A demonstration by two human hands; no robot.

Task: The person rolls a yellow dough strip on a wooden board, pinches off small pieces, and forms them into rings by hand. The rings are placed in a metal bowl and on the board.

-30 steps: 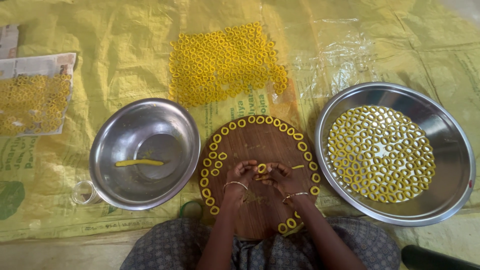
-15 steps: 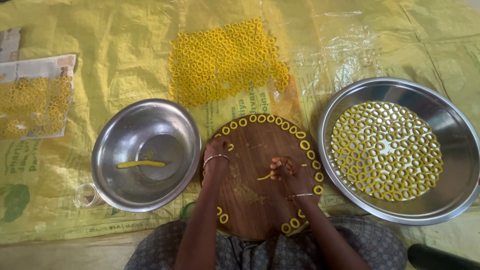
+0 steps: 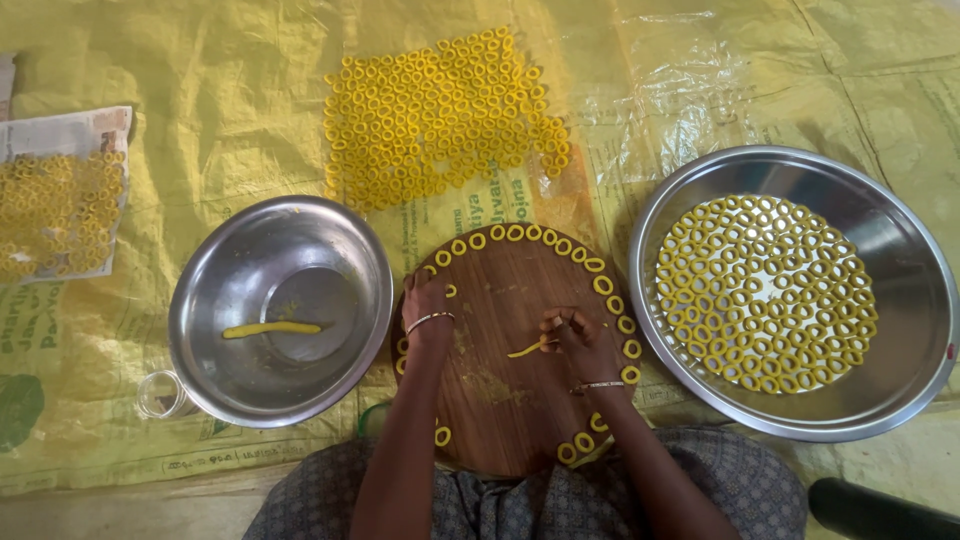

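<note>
A round wooden board (image 3: pixel 510 300) lies in front of me, with several small yellow dough rings (image 3: pixel 530 235) set along its rim. My left hand (image 3: pixel 428 305) rests at the board's left edge, fingertips down among the rings there. My right hand (image 3: pixel 580 340) is near the board's middle, fingers pinched on a thin yellow dough strip (image 3: pixel 527 349) that sticks out to the left. Both wrists wear bangles.
A steel bowl (image 3: pixel 200 330) on the left holds one yellow dough rope (image 3: pixel 270 329). A wide steel pan (image 3: pixel 900 290) on the right is filled with rings. More rings lie on the yellow plastic sheet (image 3: pixel 700 90) at the back and on a newspaper (image 3: pixel 70 135) far left.
My hands, together at the board's middle one second ago, have parted. The left went to the board's left rim. The right stays near the middle with a dough strip.
</note>
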